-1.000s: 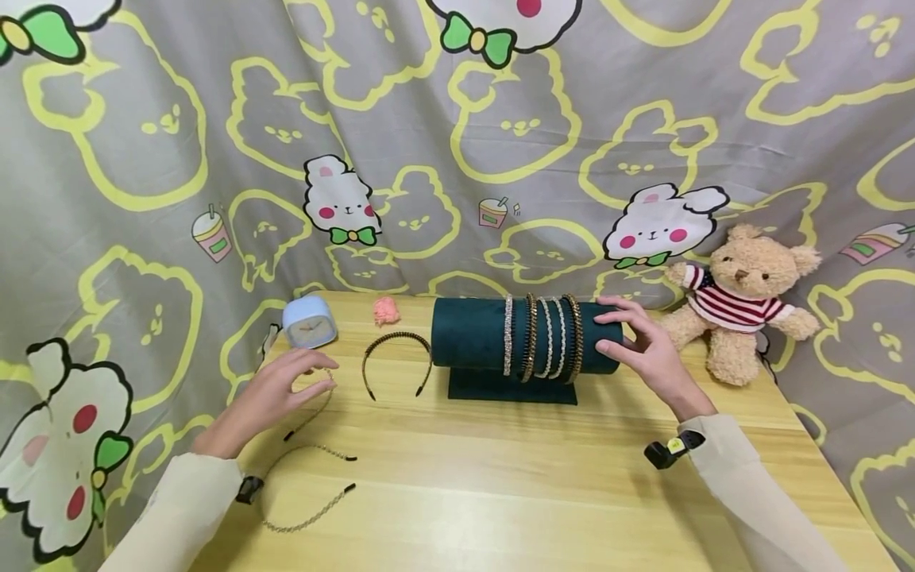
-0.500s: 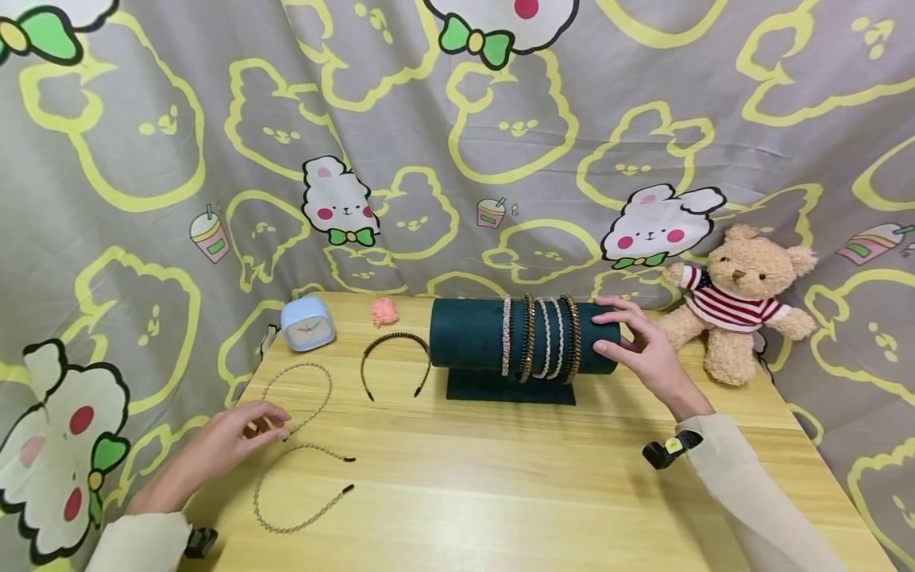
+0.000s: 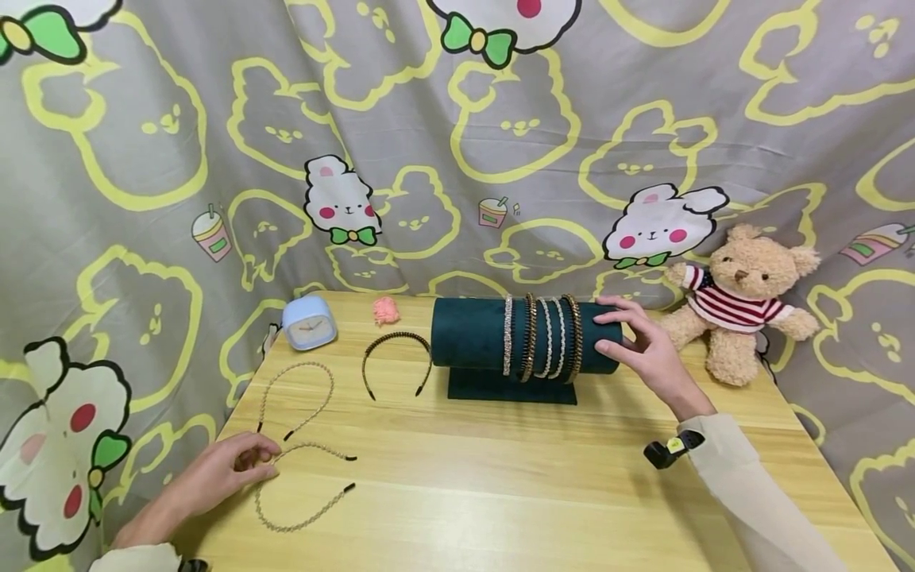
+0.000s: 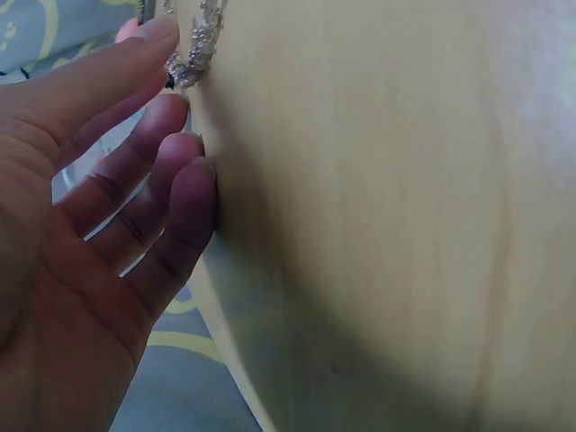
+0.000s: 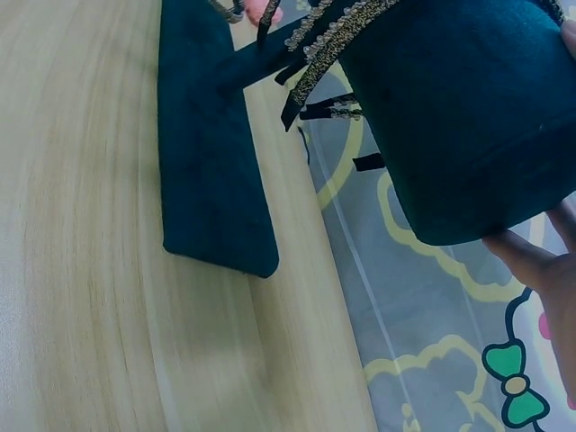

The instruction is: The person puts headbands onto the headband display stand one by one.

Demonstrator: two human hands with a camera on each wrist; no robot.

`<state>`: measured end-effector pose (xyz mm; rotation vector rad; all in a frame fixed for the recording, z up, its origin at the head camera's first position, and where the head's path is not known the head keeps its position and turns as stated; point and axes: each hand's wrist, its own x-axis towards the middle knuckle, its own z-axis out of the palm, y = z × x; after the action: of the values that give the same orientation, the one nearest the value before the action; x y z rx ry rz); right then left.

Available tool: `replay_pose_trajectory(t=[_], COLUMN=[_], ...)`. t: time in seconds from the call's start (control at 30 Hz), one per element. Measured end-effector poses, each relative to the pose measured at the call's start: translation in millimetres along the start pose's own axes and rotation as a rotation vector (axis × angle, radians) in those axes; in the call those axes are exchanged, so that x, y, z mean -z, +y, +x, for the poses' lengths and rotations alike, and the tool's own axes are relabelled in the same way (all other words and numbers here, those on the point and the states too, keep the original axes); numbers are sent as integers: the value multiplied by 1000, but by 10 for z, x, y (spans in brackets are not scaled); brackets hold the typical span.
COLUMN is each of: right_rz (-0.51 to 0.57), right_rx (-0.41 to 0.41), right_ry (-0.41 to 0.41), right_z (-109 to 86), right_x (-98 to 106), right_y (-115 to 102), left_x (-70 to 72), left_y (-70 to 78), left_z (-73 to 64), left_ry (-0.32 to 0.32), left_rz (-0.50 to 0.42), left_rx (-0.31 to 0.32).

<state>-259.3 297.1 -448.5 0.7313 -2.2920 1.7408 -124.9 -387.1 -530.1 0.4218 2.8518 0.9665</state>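
Observation:
In the head view, my left hand (image 3: 232, 469) is at the curved back of the nearer beaded headband (image 3: 303, 525), fingertips right at the band. The left wrist view shows thumb and fingers apart and gently bent, with the headband's beads (image 4: 202, 49) beside the thumb tip. A second beaded headband (image 3: 332, 383) lies just beyond it on the table. My right hand (image 3: 646, 349) holds the right end of a dark green velvet headband stand (image 3: 468, 334), thumb in front and fingers over the top. Several headbands (image 3: 530, 338), silver and bronze, sit around its roll.
A dark toothed headband (image 3: 397, 335) lies left of the stand. Behind it are a blue clock (image 3: 309, 322) and a small pink object (image 3: 386, 311). A teddy bear (image 3: 743, 306) sits at the right. A patterned curtain (image 3: 422, 262) borders the wooden table (image 3: 500, 492).
My left hand has come down and toward me, from over the farther beaded headband to the nearer one. My right hand stays on the stand.

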Motion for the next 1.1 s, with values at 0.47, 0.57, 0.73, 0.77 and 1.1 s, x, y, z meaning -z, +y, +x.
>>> replay_pose_trajectory(t=[0.47, 0.57, 0.73, 0.77, 1.1], right_rz=[12, 5, 6, 8, -4], right_rx=[8, 7, 7, 6, -18], right_ry=[3, 3, -1, 1, -1], right_z=[1, 5, 10, 7, -5], right_x=[-2, -6, -2, 3, 9], right_y=[-1, -8, -9, -9, -29], left_x=[-40, -26, 31, 41, 98], left_y=[53, 68, 109, 118, 166], left_z=[47, 61, 74, 81, 115], left_ry=[-7, -22, -86, -94, -75], left_rz=[18, -12, -142, -160, -244], left_rx=[45, 79, 153, 159, 162])
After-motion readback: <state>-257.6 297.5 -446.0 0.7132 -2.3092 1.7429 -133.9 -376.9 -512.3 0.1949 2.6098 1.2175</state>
